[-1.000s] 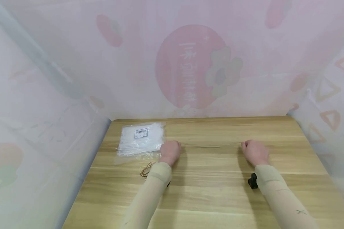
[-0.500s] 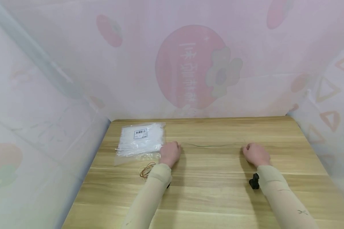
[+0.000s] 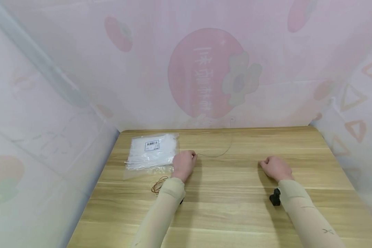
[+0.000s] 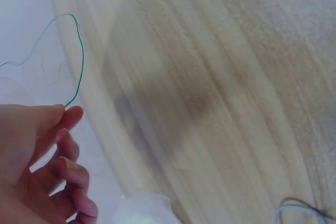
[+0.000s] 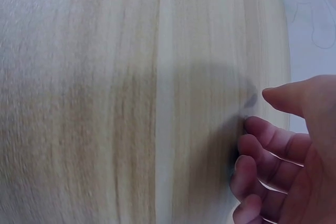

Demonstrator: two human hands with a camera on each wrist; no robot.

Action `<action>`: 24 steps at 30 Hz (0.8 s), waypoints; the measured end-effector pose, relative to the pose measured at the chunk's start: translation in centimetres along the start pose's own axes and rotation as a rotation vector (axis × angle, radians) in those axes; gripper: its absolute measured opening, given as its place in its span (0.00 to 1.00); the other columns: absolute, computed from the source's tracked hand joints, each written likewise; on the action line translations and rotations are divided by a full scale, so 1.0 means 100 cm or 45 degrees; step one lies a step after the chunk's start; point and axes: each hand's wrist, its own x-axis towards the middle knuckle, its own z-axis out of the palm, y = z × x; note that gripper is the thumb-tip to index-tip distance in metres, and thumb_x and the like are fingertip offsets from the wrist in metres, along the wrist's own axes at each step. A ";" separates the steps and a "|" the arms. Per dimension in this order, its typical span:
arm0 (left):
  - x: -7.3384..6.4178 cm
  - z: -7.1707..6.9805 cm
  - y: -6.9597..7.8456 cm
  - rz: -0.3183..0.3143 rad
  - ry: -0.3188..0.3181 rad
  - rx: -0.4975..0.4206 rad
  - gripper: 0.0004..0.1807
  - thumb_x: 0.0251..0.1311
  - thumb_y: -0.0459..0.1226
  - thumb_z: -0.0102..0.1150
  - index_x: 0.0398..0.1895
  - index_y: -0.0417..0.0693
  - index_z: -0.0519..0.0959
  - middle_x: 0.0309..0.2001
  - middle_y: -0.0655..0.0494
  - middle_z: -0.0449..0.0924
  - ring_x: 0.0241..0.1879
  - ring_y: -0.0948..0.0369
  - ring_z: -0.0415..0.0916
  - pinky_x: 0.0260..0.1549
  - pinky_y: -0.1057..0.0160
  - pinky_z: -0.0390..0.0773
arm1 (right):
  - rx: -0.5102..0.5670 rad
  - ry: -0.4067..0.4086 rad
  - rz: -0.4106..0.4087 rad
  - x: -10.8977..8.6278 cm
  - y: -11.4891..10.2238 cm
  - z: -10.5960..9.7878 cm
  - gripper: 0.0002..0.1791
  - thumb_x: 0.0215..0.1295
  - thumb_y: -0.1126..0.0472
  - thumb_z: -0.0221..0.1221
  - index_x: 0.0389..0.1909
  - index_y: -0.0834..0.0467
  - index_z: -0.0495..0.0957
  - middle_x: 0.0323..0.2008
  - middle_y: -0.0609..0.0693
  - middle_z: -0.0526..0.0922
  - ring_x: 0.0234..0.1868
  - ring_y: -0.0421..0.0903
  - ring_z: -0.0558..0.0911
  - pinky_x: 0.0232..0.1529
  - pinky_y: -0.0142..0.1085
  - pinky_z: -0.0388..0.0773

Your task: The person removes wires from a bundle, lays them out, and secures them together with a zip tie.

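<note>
Between thumb and forefinger, my left hand point(image 3: 184, 165) pinches one end of a thin green wire point(image 4: 81, 61). In the head view the wire point(image 3: 217, 156) runs right from the fingertips, then bends up and away in a loose curve, its far end free. My right hand point(image 3: 276, 168) is over the right part of the table. The right wrist view shows the thumb of that hand point(image 5: 310, 145) apart from the loosely bent fingers, with nothing held. Left of my left hand lies a clear plastic bag point(image 3: 155, 151) of thin white strips, probably zip ties, with a barcode label.
A small coil of brown and pale wires point(image 3: 159, 184) lies on the wooden table point(image 3: 229, 213), partly behind the left forearm. Printed pink and white sheets point(image 3: 142, 69) stand around the table at the back and sides. A black wrist camera point(image 3: 275, 197) sits under the right wrist.
A second ago the wire was stretched between both hands. My right hand has let go of its end, which has sprung up and to the left. The left hand has barely moved.
</note>
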 end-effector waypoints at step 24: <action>-0.004 -0.003 0.002 0.140 0.056 0.108 0.07 0.61 0.43 0.71 0.26 0.56 0.89 0.26 0.61 0.86 0.24 0.59 0.81 0.23 0.59 0.76 | 0.071 -0.171 -0.281 -0.005 -0.026 0.003 0.25 0.69 0.38 0.61 0.32 0.58 0.81 0.26 0.49 0.78 0.26 0.46 0.73 0.28 0.40 0.68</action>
